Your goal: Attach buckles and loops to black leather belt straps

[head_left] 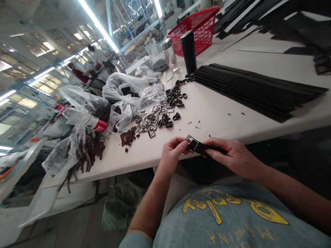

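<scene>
At the table's near edge, my left hand (174, 148) pinches a silver metal buckle (191, 144) between thumb and fingers. The buckle sits on the end of a dark leather strap (203, 148). My right hand (234, 156) is closed round that strap just right of the buckle; the rest of the strap is hidden behind the hand. Beyond my hands lie loose buckles (151, 122), black strap loops (167, 121) and small brown rings (130, 135) in heaps.
Black strips (248, 88) are stacked at the right. A black flask (188, 51), a glass bottle (170, 57) and a red basket (204, 31) stand at the back. Plastic bags (124, 89) and a tipped bottle (85, 119) lie left. Two people are in the distance.
</scene>
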{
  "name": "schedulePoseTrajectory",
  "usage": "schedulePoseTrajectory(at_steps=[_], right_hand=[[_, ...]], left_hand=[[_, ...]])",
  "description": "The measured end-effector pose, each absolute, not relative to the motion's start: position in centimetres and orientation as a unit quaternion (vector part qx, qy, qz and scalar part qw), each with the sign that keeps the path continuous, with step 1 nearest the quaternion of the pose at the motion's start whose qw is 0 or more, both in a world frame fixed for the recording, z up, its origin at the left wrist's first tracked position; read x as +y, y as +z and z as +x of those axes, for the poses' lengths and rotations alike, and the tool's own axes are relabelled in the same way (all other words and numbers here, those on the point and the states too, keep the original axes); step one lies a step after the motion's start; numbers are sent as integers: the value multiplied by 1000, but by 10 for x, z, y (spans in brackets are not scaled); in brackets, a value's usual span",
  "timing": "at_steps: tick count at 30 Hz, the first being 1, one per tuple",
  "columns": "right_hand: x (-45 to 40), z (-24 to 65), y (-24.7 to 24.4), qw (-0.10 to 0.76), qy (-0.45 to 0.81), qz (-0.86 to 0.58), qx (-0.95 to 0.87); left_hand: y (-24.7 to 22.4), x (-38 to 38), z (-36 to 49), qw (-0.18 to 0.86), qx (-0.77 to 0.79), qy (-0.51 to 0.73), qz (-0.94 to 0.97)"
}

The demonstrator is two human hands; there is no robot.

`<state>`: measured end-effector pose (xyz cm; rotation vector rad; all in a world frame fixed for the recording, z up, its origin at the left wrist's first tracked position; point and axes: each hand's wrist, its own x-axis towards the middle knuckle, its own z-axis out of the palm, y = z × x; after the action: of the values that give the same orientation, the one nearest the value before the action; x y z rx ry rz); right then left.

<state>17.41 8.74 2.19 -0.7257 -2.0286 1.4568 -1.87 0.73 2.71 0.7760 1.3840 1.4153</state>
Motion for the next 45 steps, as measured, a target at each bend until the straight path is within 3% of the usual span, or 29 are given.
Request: schedulePoseTrajectory(at_steps=[6,21,27,31,40,45], right_hand=[[83,173,20,248,567,-254,-743],[83,171,13,256,566,-318,-716],[82,170,14,257,561,-331,-714],[82,168,13,260,530,-330,-736],[90,186,9,135,552,-291,-770],[80,184,10,155,541,-308,-767]], left_hand=[[20,9,-4,578,541,564,233],[-7,10,15,509,542,622,245],[1,2,17,558,473,642,231],[5,0,19,505,538,608,293],[2,2,6,452,538,675,226],[1,0,14,497,501,694,139]])
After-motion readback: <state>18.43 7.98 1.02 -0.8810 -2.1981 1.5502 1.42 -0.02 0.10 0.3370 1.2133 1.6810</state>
